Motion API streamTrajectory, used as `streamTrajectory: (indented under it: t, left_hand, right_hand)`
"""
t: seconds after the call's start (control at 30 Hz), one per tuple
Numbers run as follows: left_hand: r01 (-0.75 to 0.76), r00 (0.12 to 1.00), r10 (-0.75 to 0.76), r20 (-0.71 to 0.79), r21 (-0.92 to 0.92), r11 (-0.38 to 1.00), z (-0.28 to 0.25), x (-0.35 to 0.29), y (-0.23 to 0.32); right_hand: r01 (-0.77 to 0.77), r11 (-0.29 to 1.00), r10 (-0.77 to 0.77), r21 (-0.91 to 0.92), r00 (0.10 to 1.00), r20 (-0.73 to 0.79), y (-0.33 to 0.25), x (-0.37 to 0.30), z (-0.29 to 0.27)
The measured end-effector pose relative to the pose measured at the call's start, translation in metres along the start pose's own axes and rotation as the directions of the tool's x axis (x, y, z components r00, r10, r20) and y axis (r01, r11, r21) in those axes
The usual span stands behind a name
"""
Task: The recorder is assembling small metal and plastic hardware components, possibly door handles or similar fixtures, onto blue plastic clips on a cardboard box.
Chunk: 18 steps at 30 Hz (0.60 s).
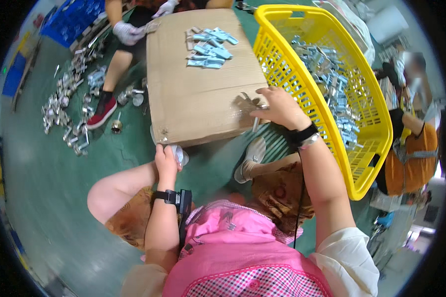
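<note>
My left hand (166, 163) is closed round a shiny, rounded silver metal part (182, 156), just below the near left corner of a cardboard box (203, 99). Over the box's near right edge, my right hand (281, 108) has its thumb and fingers curled about a small metal fitting (252, 102) with thin arms and a pin; its exact kind is unclear. Farther back on the box top lies a loose heap of flat metal pieces (212, 48) with light-blue covering.
A yellow plastic basket (314, 81) stands right of the box, holding many blue-wrapped metal pieces (337, 94). Silver metal parts (64, 99) are scattered on the green floor at left. Across the box, another person's gloved hand (128, 33) rests near its far left corner.
</note>
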<state>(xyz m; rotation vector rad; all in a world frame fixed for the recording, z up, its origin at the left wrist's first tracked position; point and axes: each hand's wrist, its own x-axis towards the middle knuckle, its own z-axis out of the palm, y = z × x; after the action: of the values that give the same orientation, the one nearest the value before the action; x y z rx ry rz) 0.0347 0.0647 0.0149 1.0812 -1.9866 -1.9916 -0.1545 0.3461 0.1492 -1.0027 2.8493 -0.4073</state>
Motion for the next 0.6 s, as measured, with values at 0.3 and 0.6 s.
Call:
streamTrajectory:
  t: [0.3,0.6]
  left_hand:
    - [0.017,1.000,-0.018,-0.025,-0.041,0.999,0.014,-0.007,-0.003]
    - [0.023,1.000,-0.023,-0.010,-0.033,0.999,0.009,-0.004,-0.001]
  right_hand:
    - [0.006,0.942,-0.022,-0.337,0.999,-0.045,-0.007,0.008,0.040]
    - [-0.020,0.994,-0.011,-0.111,0.963,-0.271,-0.024,0.012,0.075]
